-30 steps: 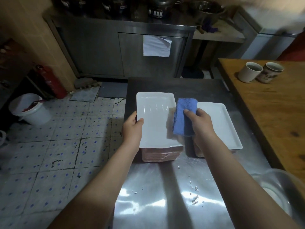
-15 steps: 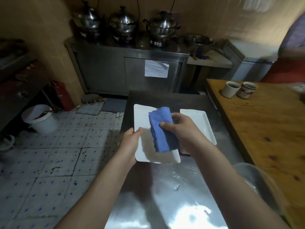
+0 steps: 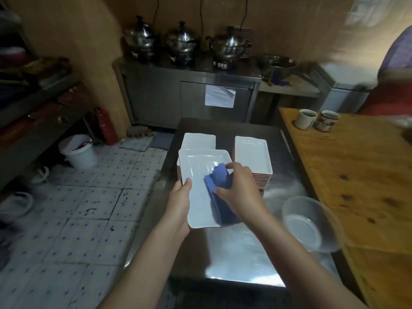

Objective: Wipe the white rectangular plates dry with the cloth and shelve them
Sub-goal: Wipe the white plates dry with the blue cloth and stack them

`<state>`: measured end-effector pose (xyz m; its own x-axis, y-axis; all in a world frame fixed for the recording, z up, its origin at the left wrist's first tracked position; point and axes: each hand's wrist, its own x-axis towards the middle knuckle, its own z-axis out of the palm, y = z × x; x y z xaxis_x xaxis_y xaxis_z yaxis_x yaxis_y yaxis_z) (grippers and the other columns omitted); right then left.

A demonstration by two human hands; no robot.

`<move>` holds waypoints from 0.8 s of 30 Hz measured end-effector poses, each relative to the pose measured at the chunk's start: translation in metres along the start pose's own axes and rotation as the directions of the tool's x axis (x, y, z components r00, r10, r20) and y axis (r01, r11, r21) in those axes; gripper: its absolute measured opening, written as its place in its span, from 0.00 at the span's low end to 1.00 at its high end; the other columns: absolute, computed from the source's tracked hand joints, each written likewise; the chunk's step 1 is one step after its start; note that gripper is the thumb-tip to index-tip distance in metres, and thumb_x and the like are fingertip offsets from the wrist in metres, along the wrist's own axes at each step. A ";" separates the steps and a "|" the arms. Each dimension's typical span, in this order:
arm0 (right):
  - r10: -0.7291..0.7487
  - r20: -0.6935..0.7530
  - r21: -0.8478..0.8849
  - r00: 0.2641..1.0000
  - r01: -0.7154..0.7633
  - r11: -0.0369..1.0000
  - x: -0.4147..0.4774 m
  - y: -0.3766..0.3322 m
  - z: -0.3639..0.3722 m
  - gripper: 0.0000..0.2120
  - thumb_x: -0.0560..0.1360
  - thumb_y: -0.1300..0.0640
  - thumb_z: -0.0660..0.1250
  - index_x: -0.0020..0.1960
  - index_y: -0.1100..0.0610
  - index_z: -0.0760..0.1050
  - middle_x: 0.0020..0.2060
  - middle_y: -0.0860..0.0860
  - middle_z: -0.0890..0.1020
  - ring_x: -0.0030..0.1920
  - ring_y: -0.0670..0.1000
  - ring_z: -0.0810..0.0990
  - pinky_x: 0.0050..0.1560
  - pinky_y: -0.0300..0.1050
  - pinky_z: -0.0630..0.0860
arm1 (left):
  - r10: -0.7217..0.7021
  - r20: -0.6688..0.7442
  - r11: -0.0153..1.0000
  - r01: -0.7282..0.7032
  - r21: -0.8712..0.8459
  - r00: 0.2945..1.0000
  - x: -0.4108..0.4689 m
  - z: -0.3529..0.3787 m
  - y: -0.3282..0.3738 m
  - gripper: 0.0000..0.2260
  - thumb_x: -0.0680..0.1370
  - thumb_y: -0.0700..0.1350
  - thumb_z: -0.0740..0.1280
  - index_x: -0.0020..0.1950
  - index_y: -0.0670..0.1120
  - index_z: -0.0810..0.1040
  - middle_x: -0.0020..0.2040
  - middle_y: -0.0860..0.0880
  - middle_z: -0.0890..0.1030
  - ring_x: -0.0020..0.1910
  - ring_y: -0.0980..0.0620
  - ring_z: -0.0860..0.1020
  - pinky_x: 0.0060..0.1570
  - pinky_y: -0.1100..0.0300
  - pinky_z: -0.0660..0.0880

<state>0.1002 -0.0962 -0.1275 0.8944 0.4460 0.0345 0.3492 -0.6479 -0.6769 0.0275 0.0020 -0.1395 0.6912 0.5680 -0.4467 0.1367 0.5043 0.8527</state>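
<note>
My left hand (image 3: 179, 202) grips the left edge of a white rectangular plate (image 3: 198, 175), held lifted above the steel table (image 3: 236, 253). My right hand (image 3: 242, 192) holds a folded blue cloth (image 3: 219, 192) and presses it onto the plate's right half. Behind the lifted plate a left stack of white plates (image 3: 199, 141) shows partly. A right stack of white plates (image 3: 253, 156) with reddish undersides stands beside it on the table.
A clear plastic bowl (image 3: 312, 224) sits at the table's right edge beside a wooden table (image 3: 356, 175) with two mugs (image 3: 316, 120). Three steel pots (image 3: 182, 41) stand on a back steel cabinet. A white bucket (image 3: 80, 152) and a red extinguisher (image 3: 107, 126) stand on the tiled floor, left.
The top plate has been lifted off the left stack and drawn towards me. My right hand with the cloth has slid across the plate's surface. The view has tilted up.
</note>
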 end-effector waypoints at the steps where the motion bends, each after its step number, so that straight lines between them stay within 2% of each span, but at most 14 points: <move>1: -0.024 -0.013 -0.064 1.000 0.023 0.998 -0.004 0.001 -0.003 0.25 0.74 0.54 0.70 0.68 0.53 0.65 0.61 0.52 0.69 0.57 0.51 0.72 0.49 0.36 0.64 | -0.002 0.003 1.000 0.002 0.000 1.000 -0.004 0.000 0.002 0.14 0.82 0.47 0.56 0.65 0.47 0.72 0.53 0.44 0.81 0.47 0.43 0.80 0.45 0.54 0.77; 5: -0.160 -0.070 -0.347 0.985 0.126 0.929 -0.015 0.003 -0.009 0.26 0.76 0.50 0.67 0.71 0.54 0.63 0.65 0.53 0.66 0.65 0.53 0.65 0.60 0.40 0.66 | 0.018 0.045 1.000 -0.019 0.016 0.999 -0.014 -0.002 0.009 0.12 0.82 0.47 0.56 0.64 0.47 0.72 0.46 0.48 0.81 0.41 0.48 0.80 0.36 0.58 0.75; 7: -0.274 -0.048 -0.406 0.961 0.232 0.884 -0.016 0.002 -0.009 0.24 0.78 0.51 0.64 0.71 0.57 0.65 0.69 0.54 0.66 0.67 0.54 0.65 0.64 0.42 0.67 | 0.009 0.056 0.999 -0.011 0.035 0.998 -0.016 -0.004 0.012 0.13 0.82 0.47 0.56 0.64 0.45 0.73 0.45 0.47 0.81 0.40 0.48 0.79 0.35 0.58 0.75; 9: -0.359 0.062 -0.387 0.931 0.354 0.852 -0.015 -0.002 -0.003 0.19 0.79 0.53 0.62 0.66 0.61 0.71 0.66 0.56 0.71 0.65 0.56 0.69 0.63 0.44 0.67 | -0.007 0.060 0.999 0.005 0.040 0.998 -0.016 -0.007 0.016 0.13 0.82 0.47 0.57 0.62 0.44 0.74 0.44 0.47 0.80 0.39 0.47 0.79 0.36 0.58 0.74; 11: -0.364 0.167 -0.382 0.916 0.400 0.833 -0.013 -0.002 0.008 0.19 0.80 0.51 0.57 0.64 0.63 0.72 0.63 0.56 0.72 0.63 0.56 0.70 0.65 0.45 0.65 | -0.011 0.052 0.999 0.008 0.051 0.999 -0.014 -0.010 0.020 0.11 0.82 0.47 0.57 0.59 0.45 0.75 0.42 0.47 0.80 0.37 0.48 0.79 0.35 0.59 0.74; 14: -0.375 0.242 -0.322 0.895 0.438 0.839 -0.015 -0.003 0.022 0.28 0.79 0.46 0.43 0.70 0.62 0.65 0.70 0.55 0.65 0.71 0.54 0.62 0.72 0.41 0.51 | -0.004 0.039 0.998 0.002 0.061 0.999 -0.008 -0.016 0.025 0.11 0.82 0.49 0.56 0.56 0.47 0.75 0.41 0.49 0.80 0.36 0.49 0.78 0.34 0.60 0.74; 16: -0.352 0.289 -0.287 0.890 0.431 0.856 -0.017 -0.005 0.031 0.24 0.82 0.51 0.46 0.75 0.61 0.56 0.76 0.54 0.56 0.76 0.51 0.52 0.70 0.31 0.37 | -0.012 0.025 0.996 0.010 0.088 1.000 -0.004 -0.020 0.027 0.11 0.82 0.51 0.55 0.57 0.49 0.75 0.40 0.49 0.79 0.36 0.50 0.78 0.32 0.61 0.73; 18: -0.369 0.290 -0.234 0.883 0.439 0.868 -0.016 -0.011 0.042 0.24 0.83 0.55 0.49 0.76 0.61 0.51 0.77 0.54 0.51 0.77 0.51 0.48 0.64 0.26 0.30 | -0.012 0.019 0.993 0.009 0.121 1.000 -0.002 -0.022 0.028 0.14 0.82 0.52 0.54 0.58 0.49 0.75 0.41 0.49 0.79 0.36 0.51 0.77 0.32 0.61 0.73; 20: -0.418 0.281 -0.205 0.864 0.480 0.853 -0.009 -0.022 0.051 0.23 0.83 0.57 0.50 0.76 0.62 0.53 0.77 0.56 0.52 0.77 0.52 0.49 0.61 0.23 0.29 | 0.005 0.023 0.988 -0.008 0.154 1.000 0.000 -0.021 0.028 0.17 0.83 0.52 0.52 0.61 0.46 0.75 0.46 0.48 0.81 0.40 0.51 0.78 0.39 0.60 0.75; 22: -0.439 0.290 -0.168 0.850 0.497 0.851 0.002 -0.034 0.056 0.22 0.83 0.59 0.50 0.75 0.63 0.55 0.76 0.57 0.54 0.77 0.53 0.50 0.60 0.21 0.30 | 0.034 0.023 0.983 -0.038 0.180 0.999 0.001 -0.022 0.030 0.19 0.83 0.52 0.51 0.65 0.45 0.74 0.53 0.48 0.79 0.48 0.53 0.75 0.48 0.63 0.72; 24: -0.427 0.278 -0.160 0.860 0.480 0.862 0.018 -0.041 0.059 0.22 0.83 0.60 0.50 0.75 0.63 0.55 0.76 0.57 0.54 0.77 0.53 0.50 0.64 0.23 0.33 | 0.050 0.030 0.983 -0.054 0.175 0.998 0.001 -0.024 0.033 0.19 0.83 0.52 0.51 0.67 0.46 0.72 0.54 0.48 0.78 0.50 0.52 0.75 0.48 0.64 0.72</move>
<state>0.0855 -0.0248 -0.1427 0.5425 0.8322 0.1147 0.7755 -0.4436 -0.4493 0.0151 0.0350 -0.1185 0.7180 0.5728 -0.3955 0.2214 0.3508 0.9099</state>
